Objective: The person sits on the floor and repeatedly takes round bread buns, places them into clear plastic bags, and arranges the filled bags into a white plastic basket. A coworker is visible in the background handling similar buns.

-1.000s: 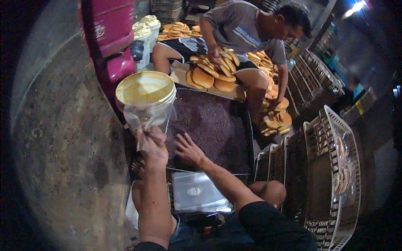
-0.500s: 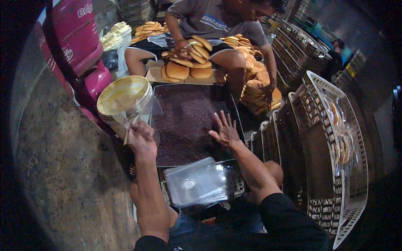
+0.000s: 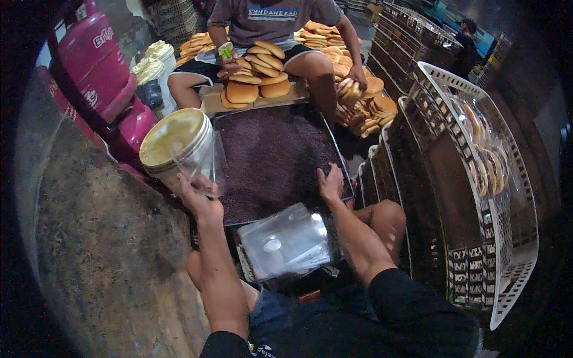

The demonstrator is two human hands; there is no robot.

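Note:
My left hand pinches a clear plastic bag, which hangs in front of a white bucket smeared inside with pale yellow cream. My right hand is at the right side of a wide shallow tray of dark brown granules, thumb apart from the fingers and nothing visible in it. Whether it touches the granules I cannot tell. Between my forearms, at the tray's near edge, lies a stack of clear plastic bags.
Across the tray sits a person with one hand on a pile of flat round buns; the other reaches toward more buns. Pink gas cylinders stand at left. White plastic crates line the right, one holding bagged buns.
My right hand has gone from spread over the granules to the tray's right side, fingers closer together. My left hand still holds the bag. The person's right hand now shows a green-marked object.

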